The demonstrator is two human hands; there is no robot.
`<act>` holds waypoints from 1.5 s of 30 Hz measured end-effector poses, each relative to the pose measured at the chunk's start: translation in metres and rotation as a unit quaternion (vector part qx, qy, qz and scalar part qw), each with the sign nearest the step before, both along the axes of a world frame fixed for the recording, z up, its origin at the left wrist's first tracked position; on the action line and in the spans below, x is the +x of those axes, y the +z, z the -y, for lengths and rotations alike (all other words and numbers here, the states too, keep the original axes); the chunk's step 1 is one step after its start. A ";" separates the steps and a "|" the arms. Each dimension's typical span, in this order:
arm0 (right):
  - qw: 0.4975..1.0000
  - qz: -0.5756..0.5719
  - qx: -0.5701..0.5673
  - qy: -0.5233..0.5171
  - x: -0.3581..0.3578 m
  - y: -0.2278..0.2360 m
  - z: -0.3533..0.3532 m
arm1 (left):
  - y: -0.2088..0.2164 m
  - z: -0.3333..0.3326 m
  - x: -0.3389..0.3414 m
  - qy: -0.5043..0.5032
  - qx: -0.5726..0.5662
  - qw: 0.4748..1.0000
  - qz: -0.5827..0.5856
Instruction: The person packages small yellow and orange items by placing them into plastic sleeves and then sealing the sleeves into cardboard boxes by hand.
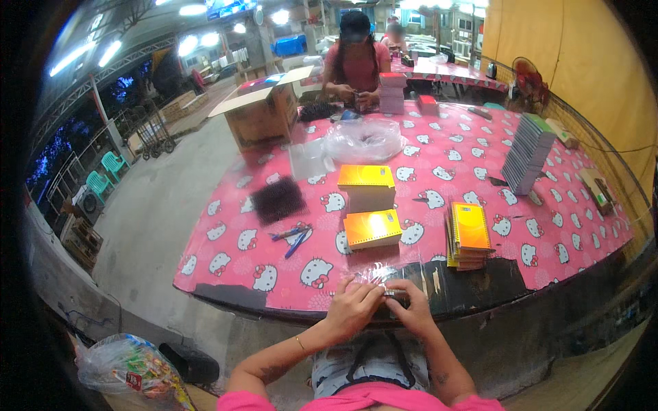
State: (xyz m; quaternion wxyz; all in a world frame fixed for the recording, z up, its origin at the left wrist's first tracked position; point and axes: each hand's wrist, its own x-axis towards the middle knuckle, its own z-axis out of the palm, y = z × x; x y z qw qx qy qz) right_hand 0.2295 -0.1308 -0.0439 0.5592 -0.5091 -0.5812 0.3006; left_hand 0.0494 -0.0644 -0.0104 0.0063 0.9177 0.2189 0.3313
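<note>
Near edge of the tabletop (226, 264), pink patterned cloth. Both hands meet over a small clear plastic sleeve (381, 274) with something dark and small inside; too blurred to tell what it is. Left hand (353, 308) pinches the sleeve's near left corner, right hand (410, 305) closes on it from the right, fingertips of both touching; each grip clamped on the sleeve, which lies between them and slightly beyond the knuckles.

Judged progress: midway. Orange spiral notebooks stand in two stacks (368, 188) and (372, 229) just beyond the hands, a third pile (469, 236) to the right. A dark comb-like bundle (277, 200) and blue pens (293, 236) lie loose to the left. Across the tabletop another person (356, 65) works by an open carton (264, 109).
</note>
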 end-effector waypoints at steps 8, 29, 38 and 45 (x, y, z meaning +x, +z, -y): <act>0.990 -0.102 -0.072 -0.073 -0.008 -0.018 0.013 | 0.015 0.004 0.002 0.008 -0.028 0.999 -0.017; 0.985 -0.162 -0.050 -0.028 -0.010 -0.004 0.008 | 0.014 -0.006 0.002 0.023 -0.051 0.998 -0.042; 0.986 -0.138 -0.088 0.042 0.012 0.005 0.001 | 0.016 -0.008 0.000 0.007 -0.044 0.997 -0.070; 0.985 0.086 -0.093 0.120 0.038 0.037 -0.015 | 0.014 -0.010 0.000 -0.011 -0.051 0.998 -0.041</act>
